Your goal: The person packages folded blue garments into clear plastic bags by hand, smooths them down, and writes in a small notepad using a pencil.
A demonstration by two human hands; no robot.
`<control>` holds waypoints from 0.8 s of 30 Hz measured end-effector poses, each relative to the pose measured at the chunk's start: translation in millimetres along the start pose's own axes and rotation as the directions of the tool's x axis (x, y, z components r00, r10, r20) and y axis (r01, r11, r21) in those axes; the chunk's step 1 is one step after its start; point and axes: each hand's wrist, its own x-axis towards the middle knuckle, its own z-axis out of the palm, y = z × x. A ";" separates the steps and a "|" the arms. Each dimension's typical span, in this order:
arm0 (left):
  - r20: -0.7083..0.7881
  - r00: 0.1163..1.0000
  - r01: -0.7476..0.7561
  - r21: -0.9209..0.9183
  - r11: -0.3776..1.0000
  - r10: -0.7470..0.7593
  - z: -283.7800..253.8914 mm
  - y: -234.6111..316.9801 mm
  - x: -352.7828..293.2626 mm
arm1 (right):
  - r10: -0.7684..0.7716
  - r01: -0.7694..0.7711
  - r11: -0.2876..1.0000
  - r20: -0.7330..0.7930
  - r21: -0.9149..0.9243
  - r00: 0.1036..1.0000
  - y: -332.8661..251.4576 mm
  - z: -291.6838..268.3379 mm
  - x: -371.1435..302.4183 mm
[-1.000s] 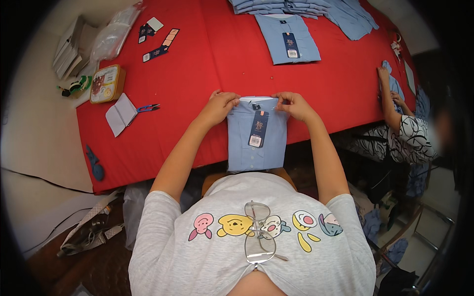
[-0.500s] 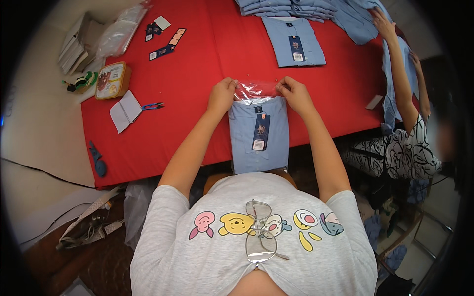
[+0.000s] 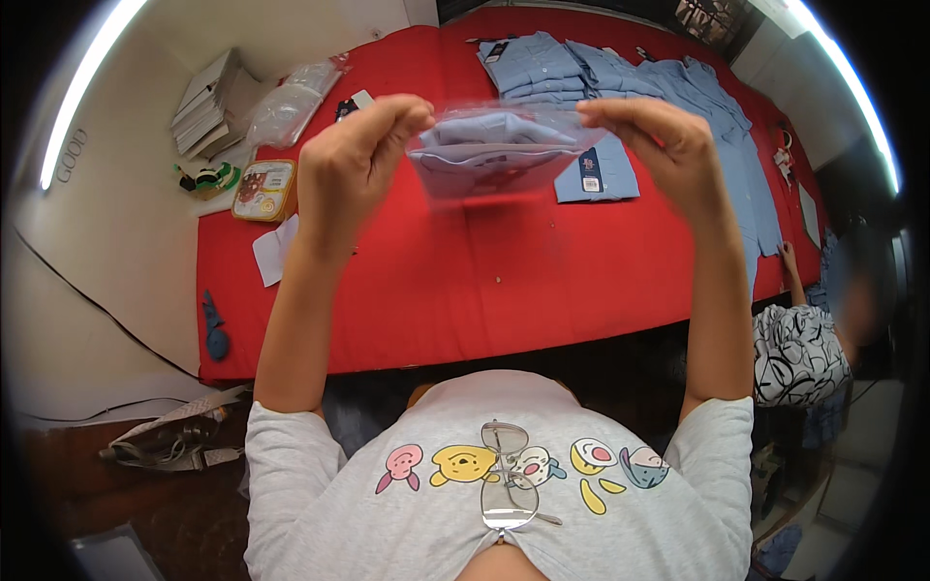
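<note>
Raised above the red-covered table [image 3: 455,300], a clear plastic bag [image 3: 578,136] with a folded light blue shirt [image 3: 489,169] inside hangs between my hands. My left hand [image 3: 363,145] pinches the left corner of the bag's opening. The right corner is pinched in my right hand [image 3: 668,140]. The shirt's collar end faces up and its lower part is blurred. Behind the bag, another folded blue shirt [image 3: 605,174] with a dark hang tag lies on the table, partly covered by my right hand.
Stacked blue shirts [image 3: 542,73] stand at the back; loose blue garments [image 3: 712,126] lie at right. A person [image 3: 799,353] in patterned clothing is at the right edge. A yellow-rimmed box [image 3: 264,191], plastic bags [image 3: 291,102], a white notebook [image 3: 274,254] and green tape [image 3: 218,179] are at left.
Both hands have lifted the bagged shirt up off the table edge, keeping hold of the bag's corners. My view has tilted up, and the person at right has lowered their arms.
</note>
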 end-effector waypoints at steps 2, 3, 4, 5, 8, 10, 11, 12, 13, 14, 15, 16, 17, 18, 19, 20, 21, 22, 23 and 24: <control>0.085 0.993 -0.097 0.115 0.989 0.087 -9.5 1.7 -31.7 | 0.095 -0.096 0.995 0.077 -0.001 0.992 -10.1 18.2 -25.9; 0.175 0.978 -0.142 0.159 0.977 0.114 -13.1 7.4 -50.6 | 0.165 -0.162 0.986 0.129 -0.029 0.978 -17.8 26.6 -44.9; 0.262 0.956 -0.187 0.189 0.964 0.134 -13.6 11.3 -70.8 | 0.097 -0.087 0.993 0.150 -0.075 0.984 -15.5 40.6 -66.9; 0.322 0.945 -0.106 0.154 0.982 0.052 -11.5 11.7 -101.5 | 0.026 -0.007 0.995 0.177 -0.104 0.984 -9.1 62.1 -95.3; 0.561 0.806 0.122 0.152 0.981 -0.187 2.1 -3.5 -219.2 | 0.183 -0.141 0.982 0.446 -0.126 0.876 -4.6 121.4 -199.1; 0.663 0.675 0.288 0.167 0.943 -0.324 7.4 -5.9 -266.2 | 0.200 -0.198 0.978 0.588 -0.067 0.784 -6.6 144.8 -243.3; 0.682 0.615 0.392 0.171 0.904 -0.396 8.6 -5.3 -281.3 | 0.265 -0.294 0.955 0.575 -0.043 0.774 -4.7 150.7 -254.4; 0.695 0.554 0.484 0.179 0.857 -0.458 9.0 -6.0 -286.1 | 0.325 -0.380 0.925 0.560 -0.020 0.762 -4.5 155.1 -254.0; 0.667 0.589 0.502 0.140 0.854 -0.456 11.4 -11.8 -288.0 | 0.387 -0.463 0.887 0.545 0.003 0.744 -4.2 159.1 -253.0; 0.625 0.612 0.524 0.139 0.840 -0.485 17.9 -22.2 -287.2 | 0.425 -0.482 0.876 0.468 0.002 0.774 2.6 164.6 -247.5; 0.585 0.632 0.543 0.132 0.829 -0.507 30.6 -33.3 -276.0 | 0.467 -0.505 0.863 0.384 -0.002 0.797 12.2 170.9 -230.0; 0.543 0.652 0.560 0.126 0.819 -0.529 45.9 -46.7 -263.0 | 0.502 -0.525 0.851 0.295 -0.002 0.813 24.8 180.3 -212.1; 0.521 0.682 0.536 0.124 0.835 -0.514 65.1 -63.4 -249.2 | 0.468 -0.475 0.879 0.228 -0.025 0.854 38.6 193.2 -196.3; 0.492 0.711 0.510 0.132 0.850 -0.502 87.1 -81.9 -231.9 | 0.420 -0.419 0.907 0.160 -0.043 0.893 57.3 209.2 -176.1; 0.471 0.722 0.493 0.162 0.855 -0.506 109.5 -94.1 -217.2 | 0.395 -0.375 0.917 0.170 -0.137 0.903 74.2 228.8 -159.2; 0.450 0.734 0.478 0.189 0.858 -0.508 131.0 -104.4 -203.8 | 0.370 -0.326 0.916 0.182 -0.232 0.911 89.0 248.5 -149.4; 0.433 0.775 0.379 0.264 0.887 -0.460 150.9 -119.9 -200.0 | 0.376 -0.317 0.908 0.202 -0.273 0.904 100.4 269.7 -147.2; 0.418 0.810 0.279 0.343 0.897 -0.411 169.9 -139.4 -207.3 | 0.377 -0.301 0.902 0.225 -0.310 0.898 111.5 294.8 -148.9; 0.420 0.842 0.161 0.402 0.901 -0.338 187.7 -152.5 -211.9 | 0.395 -0.298 0.883 0.228 -0.362 0.890 122.8 305.1 -153.4; 0.444 0.829 0.153 0.406 0.901 -0.341 196.6 -160.1 -221.2 | 0.419 -0.297 0.861 0.245 -0.412 0.875 129.1 309.4 -163.6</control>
